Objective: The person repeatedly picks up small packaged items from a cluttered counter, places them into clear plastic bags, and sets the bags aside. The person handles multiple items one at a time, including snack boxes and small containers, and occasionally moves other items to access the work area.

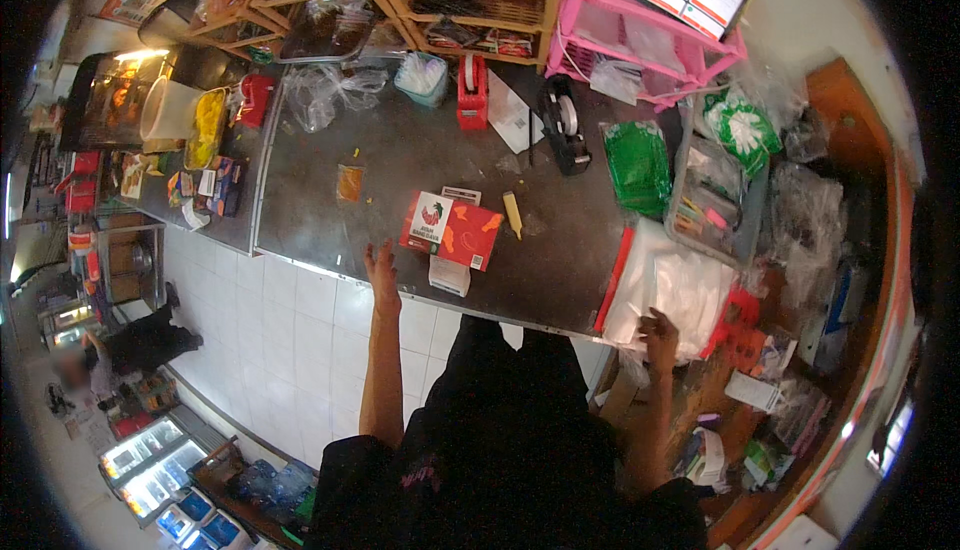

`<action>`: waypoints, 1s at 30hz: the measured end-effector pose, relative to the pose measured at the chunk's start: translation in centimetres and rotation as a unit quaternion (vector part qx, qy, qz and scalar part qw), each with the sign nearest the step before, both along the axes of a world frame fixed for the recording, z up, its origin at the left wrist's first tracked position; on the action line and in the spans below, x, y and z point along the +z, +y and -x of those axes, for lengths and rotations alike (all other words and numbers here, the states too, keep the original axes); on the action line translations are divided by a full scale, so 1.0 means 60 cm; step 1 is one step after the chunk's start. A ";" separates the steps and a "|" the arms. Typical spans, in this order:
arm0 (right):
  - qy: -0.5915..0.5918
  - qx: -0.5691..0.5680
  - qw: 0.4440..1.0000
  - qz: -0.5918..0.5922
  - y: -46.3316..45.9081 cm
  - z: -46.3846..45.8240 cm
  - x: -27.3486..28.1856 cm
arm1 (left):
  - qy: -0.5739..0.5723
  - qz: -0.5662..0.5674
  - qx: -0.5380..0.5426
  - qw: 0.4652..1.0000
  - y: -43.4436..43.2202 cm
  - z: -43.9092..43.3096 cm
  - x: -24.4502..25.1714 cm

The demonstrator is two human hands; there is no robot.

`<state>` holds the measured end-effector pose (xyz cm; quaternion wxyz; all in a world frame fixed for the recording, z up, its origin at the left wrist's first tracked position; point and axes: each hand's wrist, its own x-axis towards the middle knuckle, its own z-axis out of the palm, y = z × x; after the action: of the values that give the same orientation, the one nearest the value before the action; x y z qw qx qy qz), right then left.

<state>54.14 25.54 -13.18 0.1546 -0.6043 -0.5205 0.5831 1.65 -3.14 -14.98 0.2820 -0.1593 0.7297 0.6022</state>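
Observation:
My left hand [382, 274] is raised by the front edge of the dark counter [300, 197], fingers apart, with nothing in it. Just right of it lies a red printed cardboard box [480, 238] with a white panel, resting over a printed paper slip [448, 277]. A yellow marker [512, 214] lies beside the box. My right hand [660, 336] is over the near edge of a stack of clear plastic bags [679, 287], fingers slightly bent and apart. Whether its fingertips touch the bags, I cannot tell.
Behind are a red tape dispenser [472, 99], a black tape dispenser [566, 126] and a blue-green tub [421, 78]. Green packaging [637, 167] and a grey bin [679, 231] stand right. A small sauce sachet [350, 183] lies left. Another person [142, 343] is far left.

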 end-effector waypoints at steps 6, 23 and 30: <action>-0.057 -0.015 0.994 -0.094 -0.008 0.008 -0.001 | 0.076 -0.014 -0.010 0.997 0.004 0.068 0.003; -0.148 0.061 0.987 -0.011 -0.243 0.206 0.027 | 0.320 0.231 -0.131 0.909 -0.006 0.372 -0.175; -0.121 0.008 0.992 -0.017 -0.273 0.197 0.033 | 0.248 0.183 -0.224 0.925 0.010 0.408 -0.193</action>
<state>42.29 9.16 -11.23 0.0965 -0.6633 -0.5503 0.4979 -22.82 -2.52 -26.57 0.1857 0.1139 0.8904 0.3996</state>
